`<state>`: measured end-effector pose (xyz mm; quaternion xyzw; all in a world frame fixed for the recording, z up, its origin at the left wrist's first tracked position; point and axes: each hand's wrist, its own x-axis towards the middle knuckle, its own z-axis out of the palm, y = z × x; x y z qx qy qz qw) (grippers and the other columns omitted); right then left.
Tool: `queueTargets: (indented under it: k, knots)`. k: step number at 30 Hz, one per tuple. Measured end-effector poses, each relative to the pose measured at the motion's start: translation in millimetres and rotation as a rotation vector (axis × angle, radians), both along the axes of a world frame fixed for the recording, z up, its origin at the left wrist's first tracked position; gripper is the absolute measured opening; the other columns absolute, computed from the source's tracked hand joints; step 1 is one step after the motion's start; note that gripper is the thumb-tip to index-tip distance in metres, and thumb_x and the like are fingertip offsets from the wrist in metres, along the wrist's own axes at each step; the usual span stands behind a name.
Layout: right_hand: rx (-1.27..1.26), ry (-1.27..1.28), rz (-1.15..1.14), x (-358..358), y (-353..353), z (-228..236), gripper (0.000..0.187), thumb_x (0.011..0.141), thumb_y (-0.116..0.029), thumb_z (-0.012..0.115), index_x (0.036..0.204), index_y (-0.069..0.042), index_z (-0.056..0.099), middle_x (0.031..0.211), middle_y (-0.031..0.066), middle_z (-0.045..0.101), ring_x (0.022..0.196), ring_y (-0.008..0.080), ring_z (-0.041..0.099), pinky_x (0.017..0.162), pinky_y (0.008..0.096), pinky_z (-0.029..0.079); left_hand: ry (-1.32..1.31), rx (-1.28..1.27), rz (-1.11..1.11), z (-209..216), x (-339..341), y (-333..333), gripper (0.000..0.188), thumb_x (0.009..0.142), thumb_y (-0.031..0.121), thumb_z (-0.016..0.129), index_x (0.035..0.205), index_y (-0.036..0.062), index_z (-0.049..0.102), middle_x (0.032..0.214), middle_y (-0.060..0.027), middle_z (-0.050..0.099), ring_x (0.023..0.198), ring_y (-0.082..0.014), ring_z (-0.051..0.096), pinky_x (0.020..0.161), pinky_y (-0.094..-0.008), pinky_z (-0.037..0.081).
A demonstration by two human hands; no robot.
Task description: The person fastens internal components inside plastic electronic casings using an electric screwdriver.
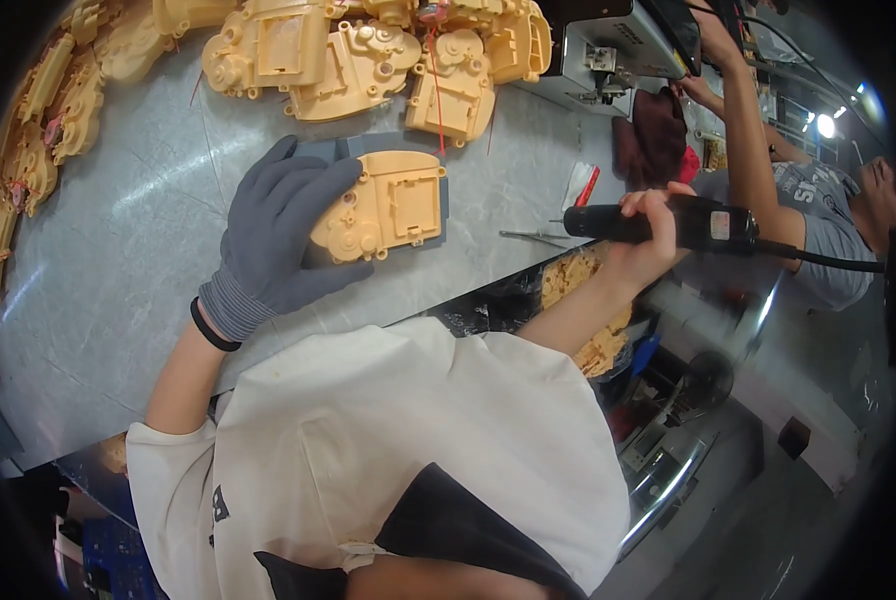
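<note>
My left hand [268, 225], in a grey knit glove, grips a yellow plastic housing [393, 205] with its fingers over the far edge and its thumb along the near edge. Beneath that housing lies a grey block [336, 150], mostly hidden by the part and the glove. To the right, my bare right hand [650, 228] is wrapped round a black electric screwdriver [708, 222]. The tool is held nearly level, its thin bit pointing left toward the housing but well apart from it. A black cable runs from its rear end to the right.
Several similar yellow housings [353, 70] are piled along the table's [128, 270] far side and left edge, some with red wires. Tweezers [535, 238] and a red marker [588, 187] lie near the right edge. A metal-fronted machine [593, 65] and a co-worker's arm [753, 150] are beyond.
</note>
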<state>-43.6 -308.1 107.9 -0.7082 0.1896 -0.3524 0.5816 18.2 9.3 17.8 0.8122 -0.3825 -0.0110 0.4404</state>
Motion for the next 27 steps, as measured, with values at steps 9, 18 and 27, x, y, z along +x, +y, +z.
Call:
queueTargets:
  k: [9, 18, 27]
  knots:
    - [0.064, 0.0, -0.05, -21, -5, -6, 0.031, 0.068, 0.003, 0.056, 0.098, 0.003, 0.047, 0.063, 0.0091, 0.051, 0.051, 0.0181, 0.049, 0.056, 0.0319, 0.044, 0.026, 0.005, -0.024, 4, 1, -1, 0.081, 0.051, 0.024, 0.081, 0.122, 0.001, 0.05, 0.11, -0.0149, 0.057, 0.102, -0.0333, 0.054, 0.102, -0.0502, 0.034]
    - [0.061, -0.038, -0.056, -12, -3, -16, 0.03, 0.068, 0.004, 0.057, 0.096, 0.003, 0.048, 0.063, 0.0086, 0.052, 0.05, 0.0181, 0.05, 0.053, 0.0307, 0.044, 0.007, -0.01, -0.01, 1, 0, 0, 0.077, 0.056, 0.03, 0.079, 0.122, 0.0028, 0.05, 0.106, -0.0136, 0.058, 0.1, -0.031, 0.055, 0.102, -0.0501, 0.033]
    - [0.058, -0.05, -0.062, -13, 5, -5, 0.031, 0.069, 0.001, 0.056, 0.099, 0.002, 0.049, 0.064, 0.0082, 0.049, 0.051, 0.0183, 0.049, 0.054, 0.0318, 0.043, -0.029, -0.048, 0.048, 6, 0, 0, 0.073, 0.061, 0.039, 0.076, 0.12, 0.0047, 0.052, 0.103, -0.0121, 0.058, 0.101, -0.0294, 0.054, 0.101, -0.0492, 0.034]
